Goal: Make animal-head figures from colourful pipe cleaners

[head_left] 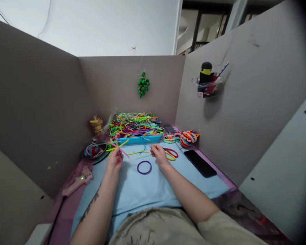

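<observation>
The left hand [114, 160] holds thin pink and yellow fuzzy pipe cleaners [119, 145] in a closed grip above the pale blue bench [148, 190]. The right hand [158, 154] pinches the yellow strand's far end; a purple pipe-cleaner ring [144, 167] lies between the hands.

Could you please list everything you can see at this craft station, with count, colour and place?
pipe cleaners: a few, pink and yellow, held in the left hand
purple ring: one, on the blue mat between the hands
red and yellow rings: two, right of the right hand
pile of pipe cleaners: many, mixed colours, at the back
blue tray: one, in front of the pile
phone: one, black, right side of the mat
glue gun: one, pink, left of the mat
green ornament: one, hanging on the back wall
left hand: holds the pipe cleaners
right hand: fingers on a yellow strand
</observation>
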The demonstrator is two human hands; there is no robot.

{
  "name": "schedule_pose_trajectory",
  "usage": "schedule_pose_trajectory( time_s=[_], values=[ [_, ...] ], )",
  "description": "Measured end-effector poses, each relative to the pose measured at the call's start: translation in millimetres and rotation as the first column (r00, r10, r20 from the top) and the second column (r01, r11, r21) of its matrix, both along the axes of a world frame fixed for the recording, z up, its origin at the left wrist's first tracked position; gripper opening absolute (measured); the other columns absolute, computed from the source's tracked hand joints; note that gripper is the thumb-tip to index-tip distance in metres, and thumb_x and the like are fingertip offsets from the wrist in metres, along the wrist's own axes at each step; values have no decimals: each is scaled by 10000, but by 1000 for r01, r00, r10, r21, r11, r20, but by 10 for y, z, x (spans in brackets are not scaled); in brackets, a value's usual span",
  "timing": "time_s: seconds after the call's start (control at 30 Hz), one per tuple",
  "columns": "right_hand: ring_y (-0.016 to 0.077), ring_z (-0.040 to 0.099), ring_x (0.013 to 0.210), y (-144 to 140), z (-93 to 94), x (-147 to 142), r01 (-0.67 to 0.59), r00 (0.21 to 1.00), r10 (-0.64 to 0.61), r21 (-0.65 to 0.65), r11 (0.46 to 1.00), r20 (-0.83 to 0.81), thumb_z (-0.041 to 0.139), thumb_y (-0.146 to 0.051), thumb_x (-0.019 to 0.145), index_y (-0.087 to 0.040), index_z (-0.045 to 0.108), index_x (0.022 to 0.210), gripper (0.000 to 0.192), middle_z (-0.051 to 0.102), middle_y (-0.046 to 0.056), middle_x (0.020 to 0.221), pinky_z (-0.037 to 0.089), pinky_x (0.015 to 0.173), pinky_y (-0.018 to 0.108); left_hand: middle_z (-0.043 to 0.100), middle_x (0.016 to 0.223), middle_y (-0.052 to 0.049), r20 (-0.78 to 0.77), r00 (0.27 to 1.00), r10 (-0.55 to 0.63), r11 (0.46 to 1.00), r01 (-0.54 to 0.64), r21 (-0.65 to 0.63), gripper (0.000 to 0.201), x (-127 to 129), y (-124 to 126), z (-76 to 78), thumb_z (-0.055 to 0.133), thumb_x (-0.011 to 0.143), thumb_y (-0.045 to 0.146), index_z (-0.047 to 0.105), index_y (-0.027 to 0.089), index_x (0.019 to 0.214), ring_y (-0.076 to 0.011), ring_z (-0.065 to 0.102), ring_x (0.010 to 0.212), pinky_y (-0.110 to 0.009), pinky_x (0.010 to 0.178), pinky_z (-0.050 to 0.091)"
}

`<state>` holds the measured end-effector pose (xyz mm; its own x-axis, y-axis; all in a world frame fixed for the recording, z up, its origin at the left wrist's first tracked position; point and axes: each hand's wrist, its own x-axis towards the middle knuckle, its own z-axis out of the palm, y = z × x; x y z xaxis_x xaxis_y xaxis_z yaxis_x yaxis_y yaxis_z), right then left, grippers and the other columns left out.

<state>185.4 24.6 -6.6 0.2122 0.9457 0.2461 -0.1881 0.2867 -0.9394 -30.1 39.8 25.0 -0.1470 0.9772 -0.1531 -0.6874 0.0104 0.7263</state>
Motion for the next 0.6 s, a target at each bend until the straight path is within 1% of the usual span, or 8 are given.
schedule_pose_trajectory(
  time_s=[0.07,0.13,0.2,0.3,0.37,0.43,0.5,0.6],
  values=[
    [96,456,518,50,-19,63,53,997,-50,-52,997,61,575,-438,686,-174,508,722,275,533,-13,624,328,465,205,492,461,68,119,991,67,996,-60,-61,140,-109,52,44,629,715,176,519,145,636,-23,445,387,-136,424,378],
    [101,458,522,87,-37,105,93,988,-84,-70,993,130,565,-436,679,-168,514,710,274,533,-17,611,331,469,208,484,438,67,184,979,91,994,-77,-83,159,-161,75,67,556,779,158,508,144,628,-29,451,371,-138,411,383],
    [110,464,540,106,-50,127,126,966,-115,-33,991,232,556,-418,682,-163,527,688,257,531,-19,598,350,498,218,487,432,66,220,971,95,994,-80,-75,185,-182,80,75,512,814,155,504,144,629,-34,461,366,-140,403,384],
    [128,495,600,93,-72,117,119,894,-131,55,991,428,542,-357,709,-158,571,680,203,558,-7,622,387,582,240,506,439,66,267,957,118,993,-106,-56,192,-226,81,79,493,830,152,507,145,639,-37,472,365,-142,398,386],
    [138,522,658,64,-95,81,86,824,-131,107,990,551,529,-304,731,-162,607,701,165,590,10,683,401,646,252,512,442,67,303,943,139,990,-132,-42,199,-281,88,83,481,838,149,506,146,641,-36,470,361,-143,395,385],
    [142,537,713,36,-110,19,34,738,-134,161,986,662,521,-255,749,-172,634,723,143,609,22,742,403,697,254,515,447,69,336,931,145,989,-144,-29,202,-341,101,83,470,845,153,507,147,646,-35,467,360,-143,393,386],
    [144,545,767,38,-93,-71,-44,633,-124,195,980,764,514,-220,767,-182,652,756,144,620,32,785,397,735,249,514,449,69,350,925,147,989,-148,-25,199,-382,116,76,472,846,164,507,149,651,-36,468,362,-142,393,388],
    [150,547,851,159,15,-254,-163,453,-85,176,971,887,487,-204,803,-198,665,836,181,633,43,853,384,773,241,516,452,68,322,935,149,989,-146,-32,178,-382,131,56,506,826,166,507,149,649,-37,470,362,-137,388,383]
  ],
)
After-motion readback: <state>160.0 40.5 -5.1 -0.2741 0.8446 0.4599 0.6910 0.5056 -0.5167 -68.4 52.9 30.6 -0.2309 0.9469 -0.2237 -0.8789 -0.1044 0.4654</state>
